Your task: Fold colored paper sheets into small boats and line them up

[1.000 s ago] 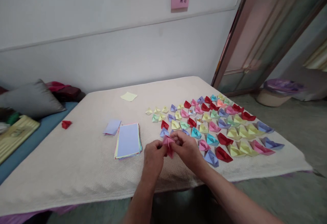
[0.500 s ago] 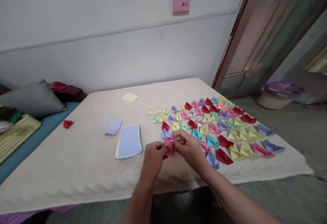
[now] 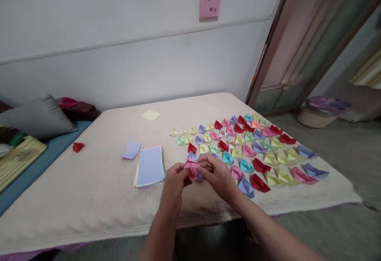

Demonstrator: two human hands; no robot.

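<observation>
A pink folded paper boat point(image 3: 192, 167) is pinched between my two hands above the front of the table. My left hand point(image 3: 175, 181) grips its left side with thumb and fingers. On the other side, my right hand point(image 3: 216, 173) closes thumb and fingertips on its right edge. Just behind my fingers, a blue-violet paper boat point(image 3: 191, 156) is partly covered. Many finished paper boats, such as a red one point(image 3: 260, 182) and a turquoise one point(image 3: 228, 158), stand in rows to the right of my hands.
Left of my hands lies a stack of coloured paper point(image 3: 149, 166), beside a few small violet sheets point(image 3: 131, 150). A pale yellow sheet point(image 3: 151, 115) rests farther back. A small red folded paper point(image 3: 78, 147) sits at far left. The cloth-covered table point(image 3: 98, 197) meets a white wall.
The pink boat has shifted slightly left and turned in my fingers, showing its folded centre more plainly. Both hands stay on it, and the camera view has tilted a little.
</observation>
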